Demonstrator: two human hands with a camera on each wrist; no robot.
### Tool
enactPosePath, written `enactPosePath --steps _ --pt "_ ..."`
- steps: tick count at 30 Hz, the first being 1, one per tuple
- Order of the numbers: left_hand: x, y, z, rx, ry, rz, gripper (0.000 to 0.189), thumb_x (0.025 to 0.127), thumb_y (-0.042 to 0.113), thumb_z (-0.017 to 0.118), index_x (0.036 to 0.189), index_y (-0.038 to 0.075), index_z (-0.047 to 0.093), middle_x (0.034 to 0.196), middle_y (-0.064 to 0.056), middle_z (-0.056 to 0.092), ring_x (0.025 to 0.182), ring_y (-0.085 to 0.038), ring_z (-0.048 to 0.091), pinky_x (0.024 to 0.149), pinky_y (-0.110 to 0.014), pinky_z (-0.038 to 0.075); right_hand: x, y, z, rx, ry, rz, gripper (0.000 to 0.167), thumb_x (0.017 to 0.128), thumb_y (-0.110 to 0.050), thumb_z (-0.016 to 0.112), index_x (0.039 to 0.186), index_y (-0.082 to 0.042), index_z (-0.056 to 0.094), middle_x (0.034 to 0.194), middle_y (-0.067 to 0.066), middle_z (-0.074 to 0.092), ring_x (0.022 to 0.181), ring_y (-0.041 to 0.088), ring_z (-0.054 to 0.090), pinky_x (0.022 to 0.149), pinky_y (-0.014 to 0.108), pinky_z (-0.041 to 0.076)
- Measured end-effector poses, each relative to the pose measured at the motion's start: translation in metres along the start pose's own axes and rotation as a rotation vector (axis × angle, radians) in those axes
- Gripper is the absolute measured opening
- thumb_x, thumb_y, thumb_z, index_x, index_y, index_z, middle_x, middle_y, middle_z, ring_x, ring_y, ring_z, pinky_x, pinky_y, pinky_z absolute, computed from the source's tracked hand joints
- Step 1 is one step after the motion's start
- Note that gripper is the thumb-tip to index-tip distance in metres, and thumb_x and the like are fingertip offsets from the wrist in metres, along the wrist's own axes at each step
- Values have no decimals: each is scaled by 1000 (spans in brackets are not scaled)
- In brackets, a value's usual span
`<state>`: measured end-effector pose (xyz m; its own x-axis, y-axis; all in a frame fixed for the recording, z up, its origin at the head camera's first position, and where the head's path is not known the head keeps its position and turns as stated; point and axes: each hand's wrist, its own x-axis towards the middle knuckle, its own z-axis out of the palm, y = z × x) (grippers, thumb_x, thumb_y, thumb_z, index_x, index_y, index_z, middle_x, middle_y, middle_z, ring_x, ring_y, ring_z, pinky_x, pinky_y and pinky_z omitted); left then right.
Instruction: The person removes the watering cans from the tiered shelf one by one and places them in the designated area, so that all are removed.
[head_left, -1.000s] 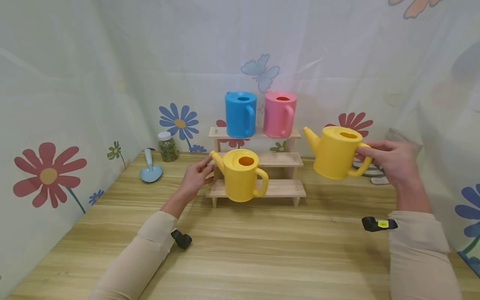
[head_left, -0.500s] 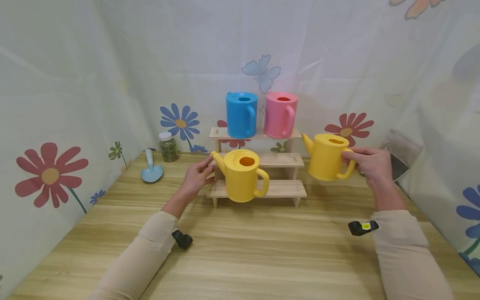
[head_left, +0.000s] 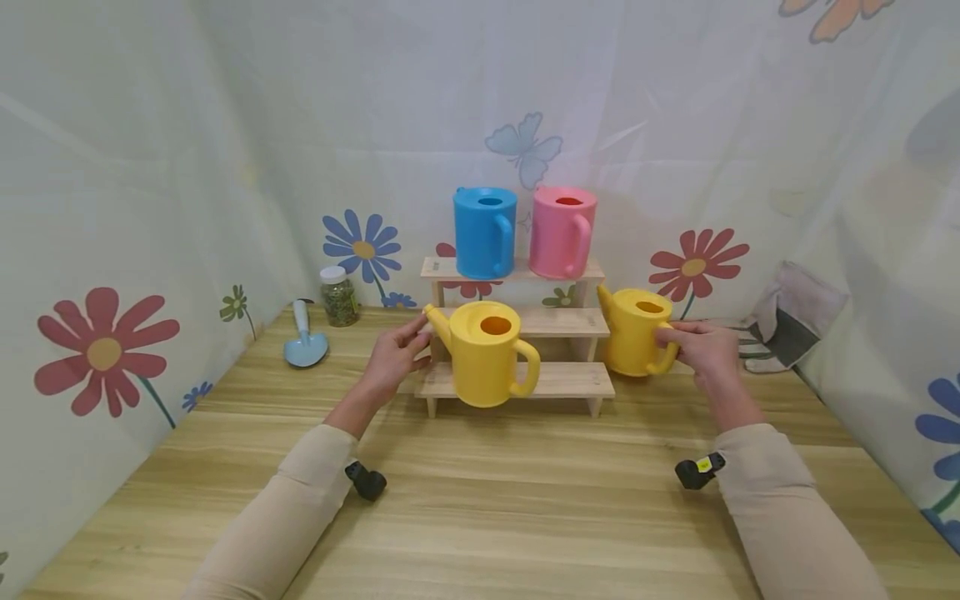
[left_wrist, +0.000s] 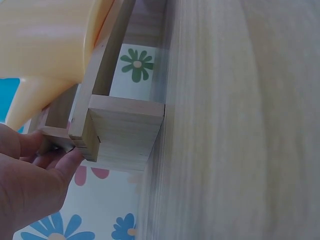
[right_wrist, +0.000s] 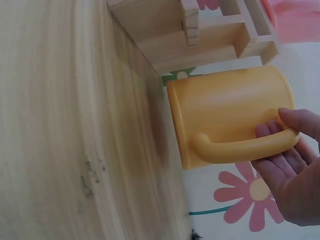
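In the head view my left hand [head_left: 392, 360] is at the left end of a three-step wooden shelf [head_left: 536, 379]. The left wrist view has its thumb and fingers pinching a board end [left_wrist: 56, 134]. On the lowest step stands one yellow watering can [head_left: 483, 367], spout toward that hand. My right hand [head_left: 705, 348] grips the handle of a second yellow watering can [head_left: 633, 337], just right of the shelf. Its base is close over the tabletop in the right wrist view, its spout toward the shelf. Blue [head_left: 483, 237] and pink [head_left: 558, 237] watering cans stand on the top step.
At the back left of the wooden table [head_left: 510, 508] are a light-blue hand trowel [head_left: 304, 346] and a white-capped jar [head_left: 340, 300] of green bits. Gardening gloves [head_left: 787, 321] lie at the back right. A flower-printed curtain [head_left: 225, 167] surrounds the table.
My right hand has carried its yellow watering can left and down toward the table, beside the shelf. The gloves have come into fuller sight. My left hand has stayed at the shelf.
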<state>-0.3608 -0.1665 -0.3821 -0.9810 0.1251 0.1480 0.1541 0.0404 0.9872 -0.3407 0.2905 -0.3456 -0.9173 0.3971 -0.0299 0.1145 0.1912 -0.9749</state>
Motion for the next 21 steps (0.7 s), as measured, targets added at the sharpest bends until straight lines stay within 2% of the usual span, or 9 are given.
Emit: enactPosePath --steps 3,10,14,17,21 --pt "1 -1 0 0 1 -1 48 108 7 44 155 12 38 161 -10 31 138 -33 43 101 -45 50 1 2 4 16 14 8 53 84 -26 84 125 3 67 66 -17 67 80 7 67 101 39 52" --pt "1 -1 0 -9 0 3 48 108 8 45 155 12 38 160 -11 32 138 -34 43 102 -47 49 2 6 10 48 -4 -6 50 84 -24 84 124 3 68 71 -14 69 87 10 69 98 38 54" --pt "1 -1 1 -12 -5 10 48 107 8 47 155 10 38 160 -13 31 137 -36 43 102 -48 49 4 11 15 35 -23 -27 50 85 -24 83 125 2 68 84 -8 73 95 14 68 98 37 53" --pt "0 -1 1 -7 -7 18 49 107 9 47 155 8 37 160 -15 29 138 -38 42 103 -48 49 4 16 20 19 -19 -48 48 86 -24 82 125 0 70 99 1 75 100 16 66 97 36 55" --pt "0 -1 0 -7 -7 15 49 107 9 46 155 10 37 161 -13 29 139 -37 41 102 -48 49 5 20 24 -6 -36 -85 45 89 -23 79 128 -2 68 123 12 68 107 20 63 97 35 55"
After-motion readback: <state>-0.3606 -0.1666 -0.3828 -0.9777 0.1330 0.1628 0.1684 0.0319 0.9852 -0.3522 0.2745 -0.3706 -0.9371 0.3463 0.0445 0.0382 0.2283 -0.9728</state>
